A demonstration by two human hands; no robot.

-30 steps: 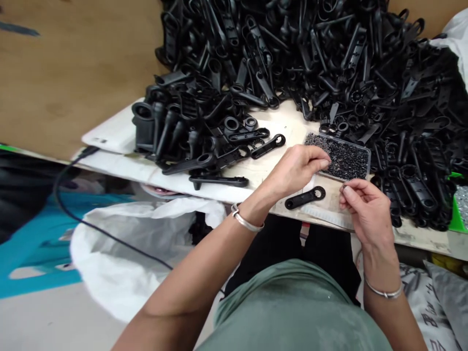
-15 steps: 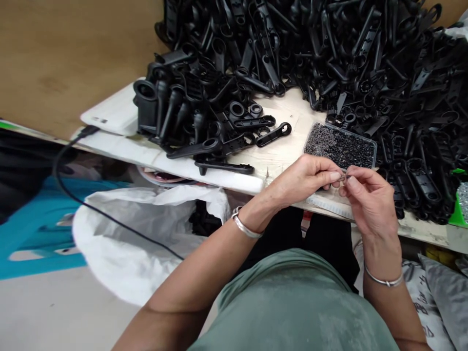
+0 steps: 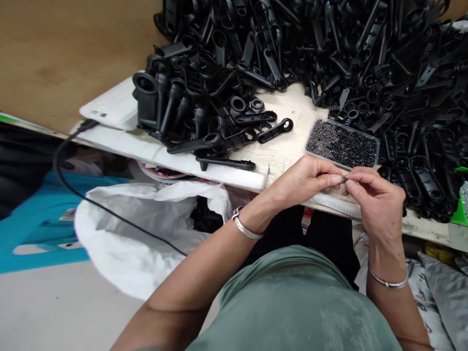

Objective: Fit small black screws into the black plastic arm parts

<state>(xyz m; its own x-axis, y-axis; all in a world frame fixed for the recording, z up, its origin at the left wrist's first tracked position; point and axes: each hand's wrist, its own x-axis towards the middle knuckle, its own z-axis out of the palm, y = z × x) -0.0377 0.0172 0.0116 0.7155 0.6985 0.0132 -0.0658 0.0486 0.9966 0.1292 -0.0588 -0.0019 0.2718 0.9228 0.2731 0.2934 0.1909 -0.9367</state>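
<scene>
My left hand [image 3: 310, 178] and my right hand [image 3: 376, 192] meet fingertip to fingertip over the front edge of the table. Both are closed in a pinch around a tiny dark piece [image 3: 344, 180], mostly covered by the fingers and too small to name. Just behind them stands a clear plastic box [image 3: 378, 146], filled with small grey metal pieces [image 3: 323, 136] on its left side and small black pieces [image 3: 356, 148] on its right. Black plastic parts shaped like handles [image 3: 427, 180] lie close to the right of my right hand.
A large heap of black plastic parts [image 3: 270, 44] covers the back of the table [image 3: 292, 105]. A white device [image 3: 109, 105] with a black cable [image 3: 120, 224] lies at the left. Below the edge hangs an open white bag [image 3: 109, 239]. A green-edged container [image 3: 461, 209] stands far right.
My fingertips have come closer together around the tiny piece. My right hand has shifted slightly right and down, its wrist turned a little. The view has moved slightly.
</scene>
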